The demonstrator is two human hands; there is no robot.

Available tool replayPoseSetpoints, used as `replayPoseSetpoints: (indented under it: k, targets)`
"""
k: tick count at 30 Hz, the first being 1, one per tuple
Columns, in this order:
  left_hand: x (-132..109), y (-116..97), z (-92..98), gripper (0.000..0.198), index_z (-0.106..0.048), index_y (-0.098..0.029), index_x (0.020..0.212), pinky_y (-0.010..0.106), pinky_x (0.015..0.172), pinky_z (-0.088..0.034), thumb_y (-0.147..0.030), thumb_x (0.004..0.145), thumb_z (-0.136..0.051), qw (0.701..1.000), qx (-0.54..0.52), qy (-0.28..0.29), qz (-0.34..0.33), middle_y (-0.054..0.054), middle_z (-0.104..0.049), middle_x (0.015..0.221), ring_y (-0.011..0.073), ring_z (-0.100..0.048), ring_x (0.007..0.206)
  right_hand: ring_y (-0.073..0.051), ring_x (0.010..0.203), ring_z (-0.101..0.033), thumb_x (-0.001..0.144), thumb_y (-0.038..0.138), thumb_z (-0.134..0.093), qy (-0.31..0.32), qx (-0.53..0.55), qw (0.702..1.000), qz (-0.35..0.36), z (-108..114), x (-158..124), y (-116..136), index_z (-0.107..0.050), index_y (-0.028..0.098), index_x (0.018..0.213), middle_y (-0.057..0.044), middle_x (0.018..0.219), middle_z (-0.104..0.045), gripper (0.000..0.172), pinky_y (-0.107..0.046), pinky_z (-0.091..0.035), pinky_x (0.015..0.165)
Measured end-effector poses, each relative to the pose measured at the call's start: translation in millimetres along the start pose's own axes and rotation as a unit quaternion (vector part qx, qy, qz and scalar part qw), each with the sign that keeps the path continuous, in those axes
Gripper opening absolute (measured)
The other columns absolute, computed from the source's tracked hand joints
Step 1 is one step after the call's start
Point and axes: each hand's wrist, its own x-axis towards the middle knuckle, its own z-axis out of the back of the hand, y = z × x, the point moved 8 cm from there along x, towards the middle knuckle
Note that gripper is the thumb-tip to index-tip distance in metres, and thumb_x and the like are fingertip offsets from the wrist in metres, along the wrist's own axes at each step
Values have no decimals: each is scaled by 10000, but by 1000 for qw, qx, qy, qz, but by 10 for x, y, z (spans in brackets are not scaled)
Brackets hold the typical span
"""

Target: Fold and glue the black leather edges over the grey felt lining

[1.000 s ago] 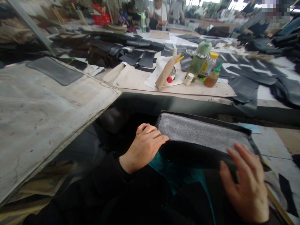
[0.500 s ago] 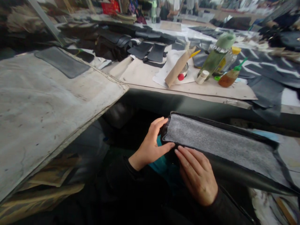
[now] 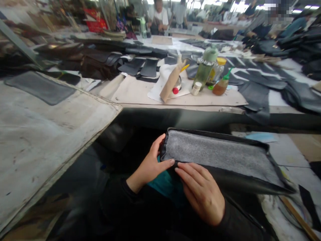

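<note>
Lower centre of frame: felt-lined panel [image 3: 218, 155], grey side up with a black rim, held below the near edge of the surface [image 3: 140, 92]. Left hand [image 3: 150, 165] pinches its left end, thumb on the near edge, fingers curled round. Right hand [image 3: 200, 194] lies flat and unclenched, fingertips on the near edge beside the thumb. Bottles [image 3: 204, 68] stand upper centre.

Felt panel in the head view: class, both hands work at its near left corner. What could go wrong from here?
1. The left hand pinches only the end of the felt panel, and the right hand lies flat on its black edge. The long right part has no hand on it, so it may sag or slide.
2. The black edge might spring back or crease unevenly if the flat hand presses unevenly.
</note>
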Motion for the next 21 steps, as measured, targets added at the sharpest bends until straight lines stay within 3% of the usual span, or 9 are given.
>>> replayPoseSetpoints:
  k: [2, 5, 8, 11, 15, 21]
  targets:
    - [109, -187, 82, 699, -258, -180, 1304, 442, 1049, -234, -267, 707, -610, 994, 93, 16, -54, 123, -263, 1394, 240, -263, 1275, -168, 1003, -522, 822, 101, -414, 14, 10, 1000, 5, 176, -14, -8, -555, 140, 1103, -66, 1111, -573, 316, -307, -471, 846]
    - [374, -409, 185, 608, -338, -153, 1275, 398, 1055, -232, -309, 736, -573, 976, 186, 34, -108, 114, -347, 1352, 212, -323, 1243, -125, 887, -569, 840, 137, -443, 14, -8, 1000, -18, 628, -17, -186, -572, 157, 1044, -50, 991, -616, 242, -229, -484, 769]
    - [711, -431, 234, 507, -439, -127, 1208, 371, 989, -338, -340, 755, -526, 968, 233, 53, -79, 109, -484, 1246, 206, -454, 1140, -131, 859, -571, 853, 214, -454, 18, -71, 995, -63, 1111, 9, -586, -588, 181, 996, -32, 940, -618, 198, -237, -467, 763]
    - [958, -471, 122, 445, -511, -124, 1140, 349, 951, -372, -350, 757, -500, 954, 275, 94, -74, 97, -555, 1172, 204, -510, 1075, -150, 846, -572, 852, 311, -445, 50, -109, 988, -102, 1352, 57, -1078, -608, 199, 958, -27, 928, -616, 224, -269, -466, 755]
    - [1077, -719, -295, 413, -554, -140, 1094, 311, 923, -380, -348, 742, -494, 921, 317, 174, -144, 77, -590, 1123, 196, -534, 1028, -178, 869, -562, 836, 340, -443, 135, -103, 976, -139, 1166, 160, -1550, -622, 166, 955, -48, 942, -611, 276, -318, -451, 790]
    - [1167, -904, -932, 338, -591, -193, 989, 241, 725, -438, -238, 671, -485, 890, 304, 298, -163, 16, -645, 937, 164, -583, 838, -159, 817, -562, 781, 241, -531, 222, -41, 956, -189, 648, 382, -1703, -617, 146, 940, -41, 888, -606, 205, -268, -439, 743]
